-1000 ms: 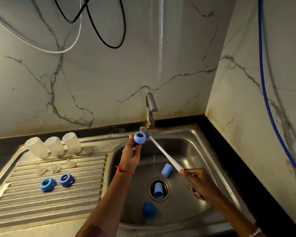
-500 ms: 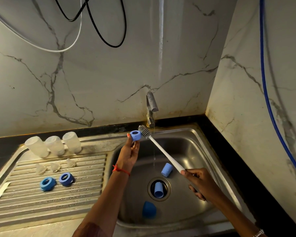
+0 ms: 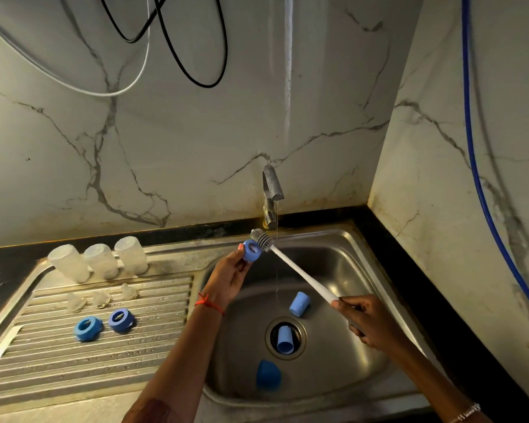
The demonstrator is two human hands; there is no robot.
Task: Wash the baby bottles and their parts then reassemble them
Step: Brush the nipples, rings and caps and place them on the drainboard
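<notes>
Blue ring [image 3: 252, 251], light, stiff, probably slippery wet: my left hand [image 3: 228, 279] pinches its outer rim; my right hand [image 3: 368, 323] grips the brush [image 3: 300, 274] handle, bristles at its two o'clock.

Corner of two pale marble-look walls, back wall [image 3: 196, 148] and right wall [image 3: 440, 178], both with grey veins and stained near the bottom. Black cables [image 3: 206, 86] and a white cable [image 3: 104, 94] loop across the back wall, and a blue hose [image 3: 472, 148] runs down the right wall. Black counter [image 3: 425, 300] holds a steel sink [image 3: 364, 239] with a ribbed drainboard [image 3: 74, 361] on its left. Tap [image 3: 271, 190] at the back, thin stream running. Dim warm light.
</notes>
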